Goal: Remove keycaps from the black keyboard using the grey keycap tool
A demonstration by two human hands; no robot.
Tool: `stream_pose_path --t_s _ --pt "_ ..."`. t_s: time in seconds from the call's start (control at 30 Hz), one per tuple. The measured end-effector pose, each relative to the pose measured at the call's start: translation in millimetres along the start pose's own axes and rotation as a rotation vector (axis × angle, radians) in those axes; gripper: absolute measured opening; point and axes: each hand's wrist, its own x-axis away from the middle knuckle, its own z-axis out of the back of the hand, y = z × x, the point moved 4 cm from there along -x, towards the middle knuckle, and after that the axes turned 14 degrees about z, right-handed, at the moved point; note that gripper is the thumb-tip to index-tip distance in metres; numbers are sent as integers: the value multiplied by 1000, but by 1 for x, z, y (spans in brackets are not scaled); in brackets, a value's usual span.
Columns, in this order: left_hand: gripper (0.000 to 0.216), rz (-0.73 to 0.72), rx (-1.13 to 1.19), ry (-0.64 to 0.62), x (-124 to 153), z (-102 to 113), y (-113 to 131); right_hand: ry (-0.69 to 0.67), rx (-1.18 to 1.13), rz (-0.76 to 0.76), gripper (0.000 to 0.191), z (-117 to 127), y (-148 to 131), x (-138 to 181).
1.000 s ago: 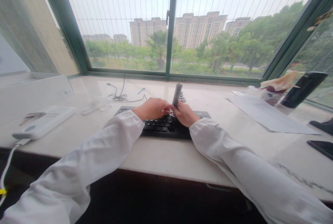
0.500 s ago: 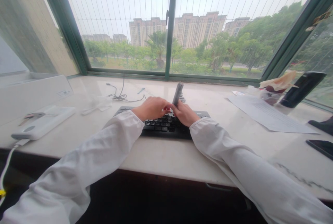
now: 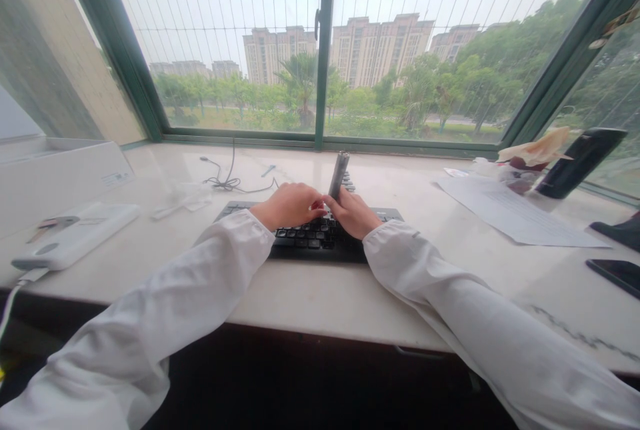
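A black keyboard point(image 3: 310, 243) lies on the white tabletop beneath both hands. My right hand point(image 3: 354, 213) is closed round a dark grey, stick-shaped tool point(image 3: 339, 175) that stands nearly upright, its narrow end pointing up; the lower end is hidden by the fingers. Close beside it, my left hand point(image 3: 293, 207) hovers over the keys, fingers curled and tips pinched together near the right thumb. Whatever the left fingertips hold, if anything, is too small to make out. Just behind the right hand sits a row of small dark pieces point(image 3: 349, 182), partly covered.
A thin black cable point(image 3: 227, 183) and a small blue strip point(image 3: 269, 171) lie behind the keyboard. To the left are a white power bank point(image 3: 83, 237) with keys on it and a white box point(image 3: 65, 170). Paper point(image 3: 515, 213), a black bottle point(image 3: 580, 163) and a phone point(image 3: 617, 275) are right.
The whole view has shifted slightly, so everything sits a little higher and further left. Both hands keep nearly the same pose over the keyboard, and the right still grips the tool.
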Motion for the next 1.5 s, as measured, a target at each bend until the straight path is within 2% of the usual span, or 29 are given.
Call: stream_pose_path --t_s 0.5,0.67,0.97,1.17,1.37,1.5 --pt "30 -13 -6 17 1 0 3 25 -24 53 27 3 -2 0" --pt "26 -33 -19 28 2 1 5 35 35 63 26 3 -3 -1" --pt "31 -24 37 45 4 0 7 385 137 -101 32 29 5 1" --pt "37 -5 31 77 6 3 10 491 142 -133 33 37 7 3" --pt "42 91 -51 120 10 5 20 624 175 -242 35 57 20 7" --pt "44 156 -69 117 12 5 23 615 162 -271 36 58 26 7"
